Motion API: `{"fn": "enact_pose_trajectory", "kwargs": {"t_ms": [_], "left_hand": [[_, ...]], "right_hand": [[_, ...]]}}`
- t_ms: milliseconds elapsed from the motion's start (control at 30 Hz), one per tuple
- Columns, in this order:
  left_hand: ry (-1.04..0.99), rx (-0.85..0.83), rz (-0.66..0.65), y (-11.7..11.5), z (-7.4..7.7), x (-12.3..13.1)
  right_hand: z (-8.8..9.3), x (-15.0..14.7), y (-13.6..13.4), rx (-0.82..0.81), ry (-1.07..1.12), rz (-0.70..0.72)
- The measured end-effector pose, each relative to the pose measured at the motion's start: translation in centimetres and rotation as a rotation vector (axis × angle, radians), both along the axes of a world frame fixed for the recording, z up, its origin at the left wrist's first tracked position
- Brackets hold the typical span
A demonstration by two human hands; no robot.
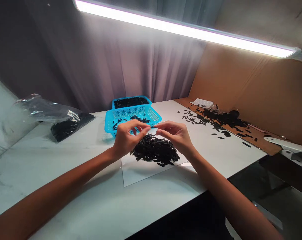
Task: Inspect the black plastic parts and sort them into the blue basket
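Note:
My left hand (131, 134) and my right hand (175, 134) meet fingertip to fingertip above the table. Between them they pinch a small black strip (153, 126), mostly covered by the fingers. Just below lies a heap of black strips (155, 150) on a white sheet (133, 173). Behind my left hand stands a blue plastic basket (108, 121) with some black strips scattered inside. What exactly the strips are is too small to make out.
A second blue basket (113, 104), full of black pieces, stands behind. At left lies a clear plastic bag (63, 121) with black contents. Loose black pieces (220, 118) spread over cardboard at right. A lit lamp tube (185, 28) hangs overhead, and its white arm (290, 146) reaches in at right.

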State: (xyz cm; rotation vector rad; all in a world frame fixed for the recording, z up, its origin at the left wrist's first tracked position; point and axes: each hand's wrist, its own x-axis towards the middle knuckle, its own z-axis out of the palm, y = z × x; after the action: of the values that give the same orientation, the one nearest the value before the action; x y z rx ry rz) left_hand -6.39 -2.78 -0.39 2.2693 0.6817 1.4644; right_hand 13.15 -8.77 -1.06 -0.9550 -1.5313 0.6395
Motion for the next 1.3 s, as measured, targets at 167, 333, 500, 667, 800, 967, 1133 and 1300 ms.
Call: {"fn": "enact_pose_trajectory", "kwargs": {"t_ms": [167, 333, 500, 667, 800, 967, 1133, 1300], "left_hand": [[0.030, -0.064, 0.245, 3.4, -0.9, -1.0], [0.176, -0.119, 0.090, 3.9, -1.4, -1.0], [0.365, -0.152, -0.226, 2.0, -1.1, -0.5], [0.311, -0.188, -0.288, 1.4, -1.2, -0.3], [0.191, -0.220, -0.259, 1.1, -1.0, -0.2], [0.086, -0.310, -0.249, 0.8, -0.8, 0.0], [0.029, -0.377, -0.261, 0.8, -0.7, 0.1], [-0.020, -0.425, -0.271, 0.7, -0.6, 0.3]], "right_hand": [[-1.0, 0.0, 0.6, -0.113, -0.540, -0.011], [-1.8, 0.0, 0.9, -0.150, -0.558, -0.030], [-1.6, 0.0, 1.0, -0.151, -0.379, -0.057], [-0.9, -0.1, 0.8, -0.162, -0.153, 0.015], [-0.3, -0.2, 0.6, -0.168, -0.037, 0.066], [-0.2, -0.2, 0.5, -0.162, 0.017, 0.079], [-0.4, -0.2, 0.5, -0.139, 0.045, 0.052], [-0.5, -0.3, 0.5, -0.141, 0.036, 0.050]]}}
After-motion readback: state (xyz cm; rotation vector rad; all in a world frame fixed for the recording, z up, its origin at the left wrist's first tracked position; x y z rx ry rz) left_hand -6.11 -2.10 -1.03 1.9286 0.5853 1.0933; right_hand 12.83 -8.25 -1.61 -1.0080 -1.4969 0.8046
